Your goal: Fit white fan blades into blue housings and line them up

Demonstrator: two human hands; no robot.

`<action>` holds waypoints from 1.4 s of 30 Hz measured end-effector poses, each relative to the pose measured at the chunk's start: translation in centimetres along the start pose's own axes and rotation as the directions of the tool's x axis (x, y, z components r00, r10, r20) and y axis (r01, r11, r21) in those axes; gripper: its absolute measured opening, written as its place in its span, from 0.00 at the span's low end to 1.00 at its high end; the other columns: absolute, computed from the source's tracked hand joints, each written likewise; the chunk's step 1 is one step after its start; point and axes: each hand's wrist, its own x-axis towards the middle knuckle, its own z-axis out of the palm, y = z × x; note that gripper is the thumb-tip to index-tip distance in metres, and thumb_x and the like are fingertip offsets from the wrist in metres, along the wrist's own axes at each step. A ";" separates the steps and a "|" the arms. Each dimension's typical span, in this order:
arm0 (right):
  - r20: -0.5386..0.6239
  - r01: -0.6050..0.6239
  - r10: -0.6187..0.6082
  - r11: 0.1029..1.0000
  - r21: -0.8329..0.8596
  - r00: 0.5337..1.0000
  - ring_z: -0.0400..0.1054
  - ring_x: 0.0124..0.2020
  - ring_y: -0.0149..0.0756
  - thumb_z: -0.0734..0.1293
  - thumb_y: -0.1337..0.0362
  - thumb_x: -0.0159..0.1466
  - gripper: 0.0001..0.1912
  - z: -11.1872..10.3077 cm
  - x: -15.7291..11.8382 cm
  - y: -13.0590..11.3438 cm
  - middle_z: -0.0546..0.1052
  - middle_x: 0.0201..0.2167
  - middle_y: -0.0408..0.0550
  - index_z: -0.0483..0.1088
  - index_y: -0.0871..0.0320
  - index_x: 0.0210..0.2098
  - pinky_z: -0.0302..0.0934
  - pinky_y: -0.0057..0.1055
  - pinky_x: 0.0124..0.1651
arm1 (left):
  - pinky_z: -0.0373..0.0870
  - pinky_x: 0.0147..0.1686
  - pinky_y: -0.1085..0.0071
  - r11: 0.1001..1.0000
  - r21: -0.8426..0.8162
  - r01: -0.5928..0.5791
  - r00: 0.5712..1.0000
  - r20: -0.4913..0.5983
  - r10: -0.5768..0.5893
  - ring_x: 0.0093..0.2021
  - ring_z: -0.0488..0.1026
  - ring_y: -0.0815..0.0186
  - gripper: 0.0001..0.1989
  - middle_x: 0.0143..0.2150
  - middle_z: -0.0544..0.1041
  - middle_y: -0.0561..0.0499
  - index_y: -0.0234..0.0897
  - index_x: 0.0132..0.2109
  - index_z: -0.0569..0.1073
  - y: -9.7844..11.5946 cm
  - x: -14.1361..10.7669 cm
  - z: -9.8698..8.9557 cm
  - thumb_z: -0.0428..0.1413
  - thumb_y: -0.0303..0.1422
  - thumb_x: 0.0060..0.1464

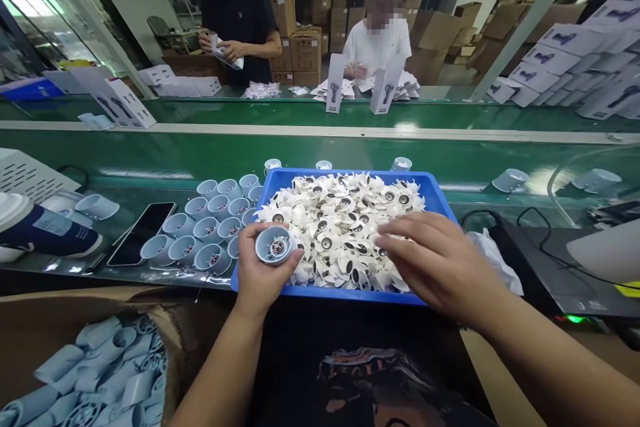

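My left hand (263, 280) is wrapped round a light blue cylindrical housing (260, 248), held over the left front corner of the tray. Its open end faces me, and a small motor with copper-coloured parts shows inside. My right hand (430, 257) reaches over the right part of the blue tray (345, 295), fingers stretched out. Its fingertips are at or just above the heap of white fan impellers (333, 227), which have dark centres. I see nothing held in it, though its thumb is hidden. Left of the tray stand several similar blue housings (207, 229) in rows.
A phone (143, 233) and a dark blue cup (45, 227) lie at left. Below them, a carton (173, 347) holds loose blue housings. A black device (565, 260) with cables sits right. Across the green conveyor (210, 147), two people handle white boxes (334, 83).
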 end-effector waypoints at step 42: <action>0.155 -0.241 0.185 0.753 0.612 0.971 0.64 0.47 0.45 0.69 0.71 0.61 0.07 1.2 3.7 -6.5 0.68 0.45 0.51 0.77 0.53 0.37 0.60 0.47 0.54 | 0.71 0.45 0.58 0.852 0.312 -0.419 0.864 0.426 0.269 0.43 0.78 0.55 0.13 0.43 0.81 0.45 0.38 0.49 0.70 6.7 -2.0 0.5 0.57 0.32 0.56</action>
